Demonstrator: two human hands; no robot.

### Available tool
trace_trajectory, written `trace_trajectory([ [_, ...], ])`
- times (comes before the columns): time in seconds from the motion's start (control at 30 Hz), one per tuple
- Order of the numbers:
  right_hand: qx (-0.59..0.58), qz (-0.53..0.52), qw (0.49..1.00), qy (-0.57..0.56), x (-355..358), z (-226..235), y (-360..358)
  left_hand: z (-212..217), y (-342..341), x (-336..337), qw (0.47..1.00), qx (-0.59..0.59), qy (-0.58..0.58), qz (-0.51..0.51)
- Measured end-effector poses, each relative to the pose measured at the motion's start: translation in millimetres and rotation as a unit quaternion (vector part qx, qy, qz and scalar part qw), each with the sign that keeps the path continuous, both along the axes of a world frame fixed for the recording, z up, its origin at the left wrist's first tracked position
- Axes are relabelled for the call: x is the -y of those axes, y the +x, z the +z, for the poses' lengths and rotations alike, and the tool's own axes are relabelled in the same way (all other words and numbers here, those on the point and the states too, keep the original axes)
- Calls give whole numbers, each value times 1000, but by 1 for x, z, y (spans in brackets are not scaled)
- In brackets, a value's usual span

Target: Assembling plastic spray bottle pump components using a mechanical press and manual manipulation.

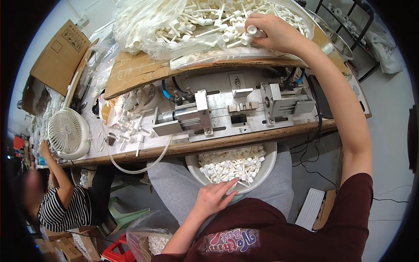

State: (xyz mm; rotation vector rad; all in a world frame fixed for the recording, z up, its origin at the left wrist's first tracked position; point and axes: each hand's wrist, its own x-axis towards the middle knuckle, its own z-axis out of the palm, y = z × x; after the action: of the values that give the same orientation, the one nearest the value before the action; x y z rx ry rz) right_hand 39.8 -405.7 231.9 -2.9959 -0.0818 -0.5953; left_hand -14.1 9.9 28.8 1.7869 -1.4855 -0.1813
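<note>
My right hand [274, 34] reaches to the far pile and closes on a white plastic fitting [251, 31] with a round, cup-like end. How many pieces it holds is partly hidden by the fingers. Around it lies a heap of similar white stemmed fittings [227, 29] on clear plastic film. My left hand [213, 197] is at the near rim of a round basket [191, 167] on my lap, index finger and thumb stretched apart. White fittings [231, 163] fill this basket. A small ribbed white piece [243, 106] sits in the middle of the metal fixture on the bench.
The fixture has a left pneumatic clamp [192, 114] and a right clamp [286, 105]. Cardboard [135, 76] overhangs behind it. Loose white fittings [131, 129], a clear hose [144, 171] and a white fan [69, 133] are to the left. A co-worker [65, 205] sits beyond.
</note>
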Motion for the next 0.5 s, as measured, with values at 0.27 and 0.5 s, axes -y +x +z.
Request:
trace_trajectory([
  [0.27, 143, -142, 908, 366, -10, 20, -23, 2, 4, 1, 1000, 11, -10, 6],
  [0.5, 200, -70, 746, 632, 11, 14, -36, 27, 12, 19, 1000, 22, -12, 8],
])
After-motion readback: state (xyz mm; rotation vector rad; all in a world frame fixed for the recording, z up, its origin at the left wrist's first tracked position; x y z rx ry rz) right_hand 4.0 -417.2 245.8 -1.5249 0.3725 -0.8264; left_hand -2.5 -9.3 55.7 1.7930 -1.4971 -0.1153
